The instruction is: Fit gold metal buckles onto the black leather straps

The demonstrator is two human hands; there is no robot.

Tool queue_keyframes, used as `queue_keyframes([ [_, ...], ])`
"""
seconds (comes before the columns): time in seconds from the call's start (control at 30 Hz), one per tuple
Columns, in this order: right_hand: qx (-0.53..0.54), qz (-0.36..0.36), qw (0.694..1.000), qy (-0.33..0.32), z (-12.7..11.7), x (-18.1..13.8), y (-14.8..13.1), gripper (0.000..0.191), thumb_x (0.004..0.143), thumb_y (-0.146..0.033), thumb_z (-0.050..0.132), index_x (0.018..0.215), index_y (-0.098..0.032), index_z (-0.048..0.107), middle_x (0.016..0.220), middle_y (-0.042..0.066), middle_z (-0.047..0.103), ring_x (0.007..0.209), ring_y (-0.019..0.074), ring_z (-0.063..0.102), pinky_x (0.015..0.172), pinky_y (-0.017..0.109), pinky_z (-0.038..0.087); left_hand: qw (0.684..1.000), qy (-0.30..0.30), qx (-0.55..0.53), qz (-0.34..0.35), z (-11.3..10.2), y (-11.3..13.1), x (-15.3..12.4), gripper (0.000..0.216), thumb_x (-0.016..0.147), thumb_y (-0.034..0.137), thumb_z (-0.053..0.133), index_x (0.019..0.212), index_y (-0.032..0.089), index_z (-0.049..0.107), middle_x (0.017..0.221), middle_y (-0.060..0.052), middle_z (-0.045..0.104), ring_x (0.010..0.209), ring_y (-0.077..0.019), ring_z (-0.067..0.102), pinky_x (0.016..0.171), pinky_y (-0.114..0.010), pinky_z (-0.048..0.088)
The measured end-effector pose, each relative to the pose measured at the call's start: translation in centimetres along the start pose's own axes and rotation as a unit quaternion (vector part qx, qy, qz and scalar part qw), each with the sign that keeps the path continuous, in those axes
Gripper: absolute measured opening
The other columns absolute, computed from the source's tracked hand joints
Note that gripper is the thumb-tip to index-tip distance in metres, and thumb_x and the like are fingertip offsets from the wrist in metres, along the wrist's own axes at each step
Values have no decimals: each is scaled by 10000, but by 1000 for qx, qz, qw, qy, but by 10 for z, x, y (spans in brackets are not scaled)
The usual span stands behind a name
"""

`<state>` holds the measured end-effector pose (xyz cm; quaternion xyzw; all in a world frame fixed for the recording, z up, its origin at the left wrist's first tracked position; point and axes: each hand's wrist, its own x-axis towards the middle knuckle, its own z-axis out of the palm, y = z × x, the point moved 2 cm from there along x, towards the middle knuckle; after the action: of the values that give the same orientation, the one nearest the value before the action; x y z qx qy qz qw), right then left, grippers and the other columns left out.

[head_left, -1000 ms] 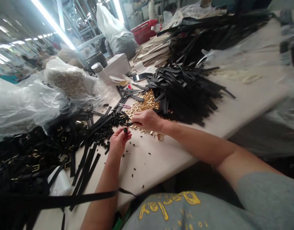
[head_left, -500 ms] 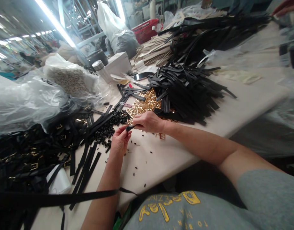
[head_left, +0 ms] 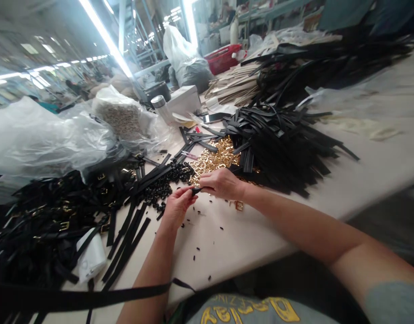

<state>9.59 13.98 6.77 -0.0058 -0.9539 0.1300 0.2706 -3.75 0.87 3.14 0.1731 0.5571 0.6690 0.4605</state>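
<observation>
My left hand (head_left: 178, 206) pinches a small dark strap piece (head_left: 196, 191) between thumb and fingers, above the table's near side. Close on its right, my right hand (head_left: 222, 182) has its fingers closed at the other end of the same piece. Most of the piece is covered by the fingers. Just behind the hands lies a heap of gold buckles (head_left: 215, 157). To the left of it is a pile of small black loops (head_left: 159, 184). A few loose gold buckles (head_left: 238, 205) rest below my right wrist.
Black straps (head_left: 281, 144) are heaped behind my right forearm. Finished-looking buckled straps (head_left: 58, 220) cover the left side, beside a white spool-like roll (head_left: 91, 256). Plastic bags (head_left: 51, 135), a metal-capped bottle (head_left: 161, 108) and a phone (head_left: 213, 118) stand or lie farther back.
The whole view has shifted, so the table and hands appear lower and farther right. Both hands stay together on the dark strap piece, with little change in their grip.
</observation>
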Motion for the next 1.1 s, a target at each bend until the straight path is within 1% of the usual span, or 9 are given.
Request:
queue_keyframes([
  [0.13, 10, 1, 1000, 19, 7, -1, -2, 214, 921, -276, 504, 762, -176, 607, 738, -3, 609, 628, 95, 510, 562, 239, 262, 999, -9, -9, 32, 9, -5, -3, 434, 541, 343, 902, 883, 132, 737, 800, -67, 717, 627, -116, 655, 627, -190, 532],
  [0.23, 14, 20, 999, 27, 12, -2, -1, 203, 923, -305, 522, 794, -179, 616, 773, 6, 643, 673, 106, 572, 588, 232, 320, 998, 7, -35, 55, 13, -9, -2, 412, 564, 335, 891, 883, 142, 716, 804, -49, 708, 625, -109, 649, 640, -204, 526],
  [0.33, 12, 45, 999, 20, 12, -2, 2, 164, 908, -340, 564, 959, -198, 630, 886, 20, 696, 757, 134, 636, 637, 233, 376, 996, 33, -50, 71, 10, -9, 2, 387, 543, 312, 902, 808, 150, 671, 742, -22, 685, 619, -125, 655, 609, -208, 510],
  [0.43, 3, 67, 998, 1, 10, -2, 4, 294, 909, -352, 570, 1164, -207, 575, 1008, 47, 713, 802, 166, 673, 665, 247, 417, 994, 47, -65, 77, 6, -7, 4, 384, 522, 309, 909, 737, 143, 638, 694, -16, 665, 643, -135, 658, 620, -209, 505],
  [0.63, 20, 71, 996, -48, 13, -1, -1, 346, 917, -339, 561, 1239, -214, 541, 1047, 53, 711, 855, 184, 689, 687, 251, 451, 997, 7, -50, 60, 9, -11, 2, 383, 580, 365, 878, 832, 141, 695, 799, -46, 694, 666, -127, 643, 650, -233, 517],
  [0.77, 23, 66, 996, -55, 13, -1, 0, 318, 923, -374, 545, 1195, -212, 575, 1032, 48, 716, 853, 183, 688, 694, 252, 447, 998, -8, -11, 57, 9, -11, -1, 363, 606, 388, 861, 822, 134, 716, 769, -61, 700, 653, -133, 637, 660, -246, 522],
  [0.93, 26, 41, 997, -55, 13, -2, 0, 320, 917, -460, 524, 1078, -206, 632, 953, 44, 721, 792, 165, 668, 664, 246, 406, 996, -61, 33, 52, 9, -10, -4, 333, 656, 400, 828, 845, 144, 734, 800, -66, 711, 662, -138, 638, 681, -260, 532],
  [1.0, 10, 41, 998, -54, 11, -1, -1, 294, 918, -440, 512, 1029, -201, 642, 890, 41, 715, 735, 155, 645, 629, 246, 366, 994, -68, 58, 64, 8, -8, -5, 330, 686, 418, 803, 863, 147, 734, 799, -70, 714, 676, -150, 649, 680, -266, 533],
  [1.1, -23, 44, 997, -67, 6, -1, -2, 229, 905, -353, 494, 880, -174, 633, 754, 36, 672, 640, 137, 584, 583, 256, 293, 988, -64, 110, 87, 4, -5, -5, 346, 704, 449, 778, 861, 145, 727, 769, -79, 713, 671, -175, 658, 663, -285, 534],
])
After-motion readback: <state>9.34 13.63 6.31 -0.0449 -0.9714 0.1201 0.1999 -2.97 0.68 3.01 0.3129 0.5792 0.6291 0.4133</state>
